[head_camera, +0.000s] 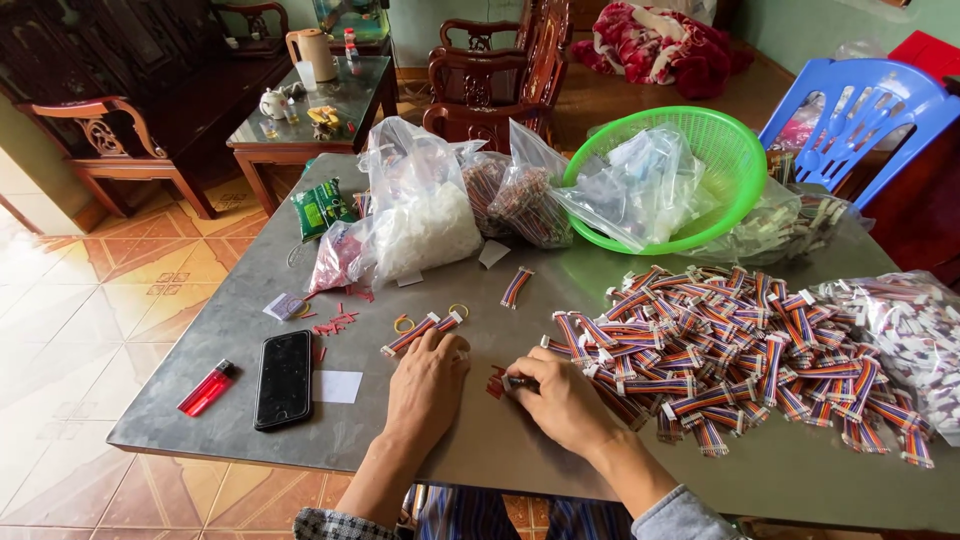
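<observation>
Right hand (563, 400) pinching small red piece (497, 382), left hand (428, 383) flat, empty; cable pile (740, 350) close, stray sweep could scatter it.

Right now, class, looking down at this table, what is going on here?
A person sits at a grey table and works with both bare hands. The left hand rests beside a short multicoloured ribbon cable. The right hand pinches a small dark tool by some red pieces. A big pile of similar cables lies to the right; plastic bags, a green basket, a phone and a red lighter sit around.
</observation>
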